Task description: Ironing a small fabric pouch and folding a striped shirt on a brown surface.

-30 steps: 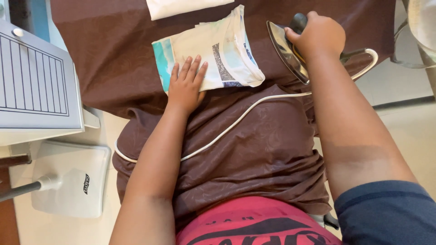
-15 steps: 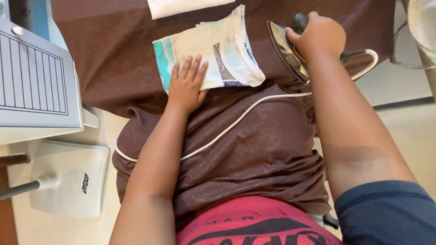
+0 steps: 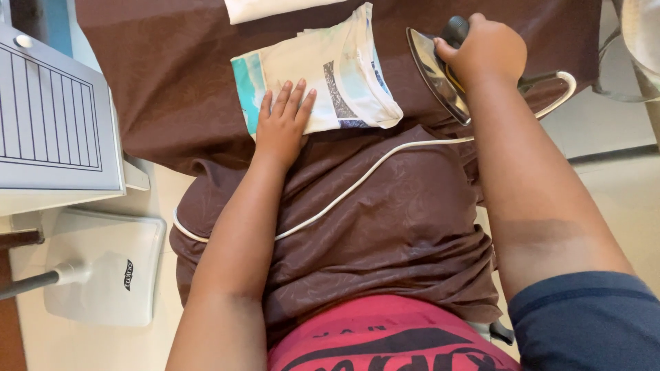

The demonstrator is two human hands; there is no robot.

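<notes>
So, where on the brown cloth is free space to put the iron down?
Bare brown cloth lies left of the folded garment, up to the white appliance. Near the right hand it is crowded: iron, white cord, garment edge.

Left arm: bare, extended forward from lower frame, elbow slightly bent.
Left hand (image 3: pixel 282 124): palm down, flat, fingers (image 3: pixel 292 99) spread and straight, pressing down.
Right arm: bare below a dark blue sleeve, stretched forward and up.
Right hand (image 3: pixel 485 51): fist closed in a grip, knuckles upward.
</notes>
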